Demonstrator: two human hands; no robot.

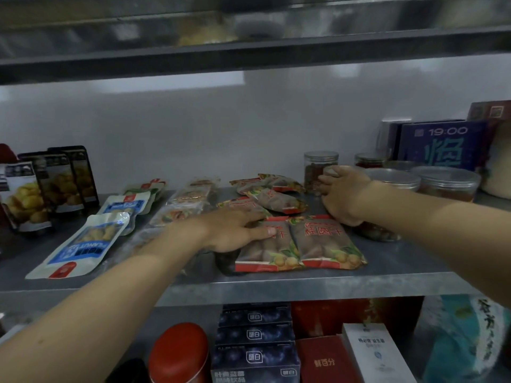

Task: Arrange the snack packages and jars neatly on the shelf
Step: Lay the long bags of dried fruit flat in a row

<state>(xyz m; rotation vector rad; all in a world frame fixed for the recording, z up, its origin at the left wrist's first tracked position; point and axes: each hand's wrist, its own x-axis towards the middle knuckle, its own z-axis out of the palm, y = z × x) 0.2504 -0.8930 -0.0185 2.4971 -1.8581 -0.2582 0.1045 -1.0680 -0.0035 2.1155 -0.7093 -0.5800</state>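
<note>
the left hand (235,230) lies flat, fingers straight, pressing on the left of 2 red pouches (265,250) set side by side at the front of the shelf (409,261). these pouches look light, soft and slick, so they are probably best slid flat or pinched at a sealed edge, not squeezed at the filled middle. the right hand (343,194) is curled over a clear jar (378,233) just beside the pouches; it looks rigid, smooth and heavier, so grip round the body, not the lid.
</note>
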